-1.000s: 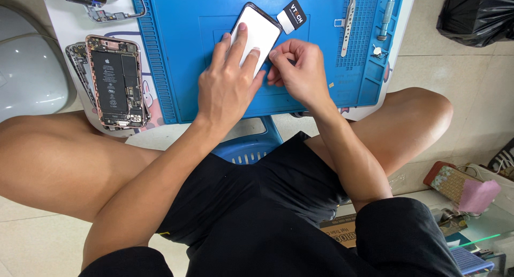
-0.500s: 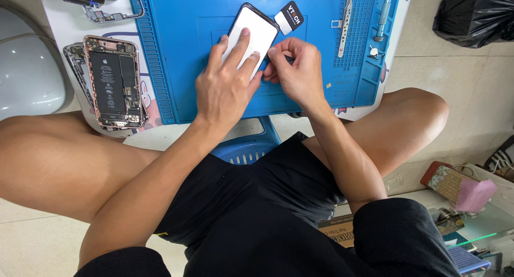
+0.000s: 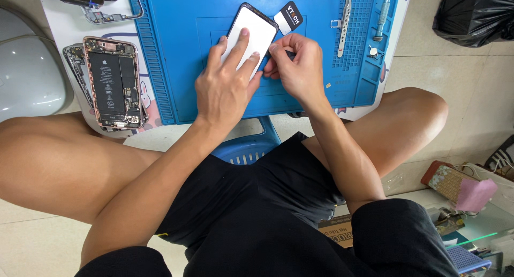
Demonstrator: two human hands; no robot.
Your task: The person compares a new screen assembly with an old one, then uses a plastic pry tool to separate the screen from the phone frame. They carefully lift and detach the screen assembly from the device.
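— Where is the phone screen?

— The white phone screen (image 3: 250, 33) lies tilted on the blue work mat (image 3: 176, 57), near the mat's middle and towards its far edge. The left hand (image 3: 225, 89) is spread flat on it, fingers pressing the glass, so that grip is apart and bearing down rather than closed round anything.

— And the other hand?

— The right hand (image 3: 297, 68) sits just beside the screen's right edge, its grip pinched together on something small and dark; what it is I cannot tell.

— What lies close by?

— A small black and white card (image 3: 289, 17) touches the screen's upper right corner. Further right on the mat lie metal tweezers (image 3: 345, 20) and a screwdriver (image 3: 382, 12).

— And off the mat?

— To the left, on the white tabletop (image 3: 64, 25), an opened phone body (image 3: 111, 83) shows its battery and boards. A black bag (image 3: 474, 14) sits on the floor at the far right.
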